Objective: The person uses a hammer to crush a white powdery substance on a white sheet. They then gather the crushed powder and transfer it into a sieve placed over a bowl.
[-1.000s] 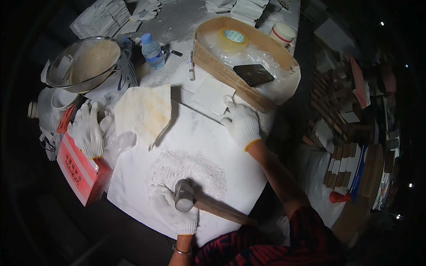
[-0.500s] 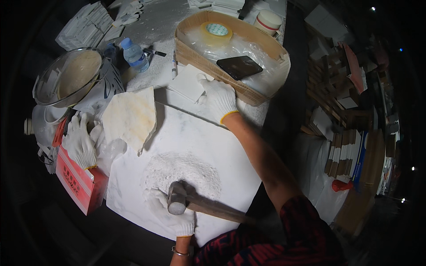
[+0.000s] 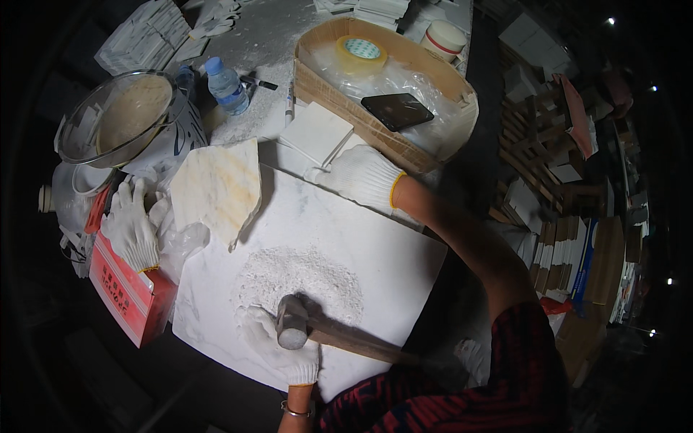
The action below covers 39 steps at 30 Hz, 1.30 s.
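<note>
My right hand (image 3: 361,177), in a white knit glove with a yellow cuff, is at the slab's far edge. Its fingers are closed on a thin white tile (image 3: 349,146), mostly hidden by the glove, beside a small stack of square white tiles (image 3: 315,133). My left hand (image 3: 278,352), gloved too, rests low on the white marble slab (image 3: 368,252). Its visible fingers are curled, and the head of a hammer (image 3: 292,328) covers part of them; what they hold is hidden. The hammer's wooden handle slants to the right. White powder (image 3: 296,278) lies scattered and roughened beyond it.
An irregular stone piece (image 3: 218,189) lies at the slab's left. Beyond stand a cardboard box (image 3: 343,108) with a tape roll (image 3: 361,54) and phone (image 3: 397,110), a water bottle (image 3: 227,88), and a wire strainer (image 3: 65,137). A spare glove (image 3: 133,231) sits on a red box (image 3: 130,303).
My right hand has drawn back from the top of the tile stack toward me and slightly right. The left hand and hammer stay in place. The view has shifted a little.
</note>
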Available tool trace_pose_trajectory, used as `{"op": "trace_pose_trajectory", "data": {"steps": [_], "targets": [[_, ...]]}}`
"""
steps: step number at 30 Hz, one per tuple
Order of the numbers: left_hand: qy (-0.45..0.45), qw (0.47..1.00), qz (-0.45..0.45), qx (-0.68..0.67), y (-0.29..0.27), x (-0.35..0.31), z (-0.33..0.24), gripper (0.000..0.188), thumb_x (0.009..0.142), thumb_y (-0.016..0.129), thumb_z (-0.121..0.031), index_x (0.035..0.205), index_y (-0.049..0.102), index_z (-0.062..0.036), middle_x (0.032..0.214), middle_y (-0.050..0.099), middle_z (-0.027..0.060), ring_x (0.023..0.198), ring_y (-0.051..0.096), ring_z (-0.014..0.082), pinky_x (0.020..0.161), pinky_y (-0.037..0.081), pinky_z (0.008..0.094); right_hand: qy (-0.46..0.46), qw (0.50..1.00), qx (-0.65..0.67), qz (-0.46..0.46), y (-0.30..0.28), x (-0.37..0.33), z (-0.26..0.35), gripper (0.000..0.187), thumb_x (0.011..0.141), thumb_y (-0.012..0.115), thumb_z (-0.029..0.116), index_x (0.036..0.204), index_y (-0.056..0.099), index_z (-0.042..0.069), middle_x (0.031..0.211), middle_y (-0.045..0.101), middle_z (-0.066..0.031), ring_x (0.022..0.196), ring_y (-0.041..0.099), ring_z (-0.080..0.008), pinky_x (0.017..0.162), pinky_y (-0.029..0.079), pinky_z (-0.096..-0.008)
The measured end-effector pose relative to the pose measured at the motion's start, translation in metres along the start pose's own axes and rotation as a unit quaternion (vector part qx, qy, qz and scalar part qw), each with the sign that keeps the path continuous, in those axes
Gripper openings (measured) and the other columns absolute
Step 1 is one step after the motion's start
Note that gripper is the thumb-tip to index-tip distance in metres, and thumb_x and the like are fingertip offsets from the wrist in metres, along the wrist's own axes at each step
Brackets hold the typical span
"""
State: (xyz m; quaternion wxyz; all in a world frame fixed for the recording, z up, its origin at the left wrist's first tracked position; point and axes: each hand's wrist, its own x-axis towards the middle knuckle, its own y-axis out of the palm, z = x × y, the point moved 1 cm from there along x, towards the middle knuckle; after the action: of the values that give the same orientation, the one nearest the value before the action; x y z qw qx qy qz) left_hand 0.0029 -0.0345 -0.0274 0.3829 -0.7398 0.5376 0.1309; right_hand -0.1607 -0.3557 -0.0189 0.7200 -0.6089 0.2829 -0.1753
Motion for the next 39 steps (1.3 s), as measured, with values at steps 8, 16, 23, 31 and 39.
{"op": "trace_pose_trajectory", "data": {"steps": [8, 16, 23, 31, 39], "targets": [[0.031, 0.982, -0.057, -0.179, 0.008, -0.004, 0.009, 0.057, 0.093, 0.054, -0.021, 0.143, 0.054, 0.0052, 0.146, 0.056, 0.0248, 0.143, 0.044, 0.0389, 0.125, 0.026, 0.0441, -0.141, 0.988, -0.067, 0.007, 0.003, 0.018, 0.004, 0.021, 0.091, 0.06, 0.017, 0.084, 0.074, 0.003, 0.083, 0.074, -0.0196, 0.078, 0.073, -0.0375, 0.071, 0.058, -0.0504], [0.174, 0.946, -0.247, 0.116, 0.01, -0.014, 0.015, 0.092, 0.069, 0.078, -0.018, 0.15, 0.041, 0.0057, 0.153, 0.042, 0.0286, 0.147, 0.034, 0.0466, 0.125, 0.023, 0.0536, -0.148, 0.985, -0.081, 0.031, 0.005, 0.029, 0.003, 0.014, 0.08, 0.063, 0.01, 0.081, 0.075, 0.003, 0.082, 0.073, -0.0201, 0.08, 0.074, -0.0379, 0.072, 0.058, -0.049], [0.219, 0.931, -0.256, 0.141, 0.008, -0.003, 0.021, 0.107, 0.059, 0.085, -0.017, 0.151, 0.036, 0.0074, 0.157, 0.036, 0.0314, 0.149, 0.03, 0.0498, 0.125, 0.021, 0.0561, -0.078, 0.984, 0.158, -0.003, -0.039, -0.01, 0.022, 0.023, 0.085, 0.063, 0.013, 0.102, 0.074, 0.003, 0.107, 0.074, -0.0193, 0.099, 0.071, -0.0362, 0.087, 0.056, -0.0431], [0.193, 0.919, -0.248, 0.239, 0.008, -0.008, 0.013, 0.106, 0.061, 0.085, -0.017, 0.152, 0.035, 0.0072, 0.157, 0.035, 0.032, 0.148, 0.03, 0.0496, 0.126, 0.021, 0.0553, 0.021, 0.961, 0.273, -0.037, -0.067, -0.03, -0.009, 0.049, 0.093, 0.063, 0.021, 0.141, 0.061, 0.011, 0.12, 0.072, -0.0168, 0.108, 0.069, -0.0337, 0.094, 0.055, -0.0398], [0.218, 0.921, -0.306, 0.105, 0.02, -0.008, 0.022, 0.074, 0.083, 0.069, -0.023, 0.148, 0.046, 0.0046, 0.151, 0.048, 0.0257, 0.144, 0.039, 0.043, 0.124, 0.026, 0.0478, -0.029, 0.998, -0.03, 0.055, -0.005, 0.009, 0.001, 0.02, 0.093, 0.058, 0.016, 0.106, 0.07, 0.007, 0.094, 0.073, -0.0196, 0.086, 0.073, -0.0386, 0.075, 0.058, -0.0524]]}}
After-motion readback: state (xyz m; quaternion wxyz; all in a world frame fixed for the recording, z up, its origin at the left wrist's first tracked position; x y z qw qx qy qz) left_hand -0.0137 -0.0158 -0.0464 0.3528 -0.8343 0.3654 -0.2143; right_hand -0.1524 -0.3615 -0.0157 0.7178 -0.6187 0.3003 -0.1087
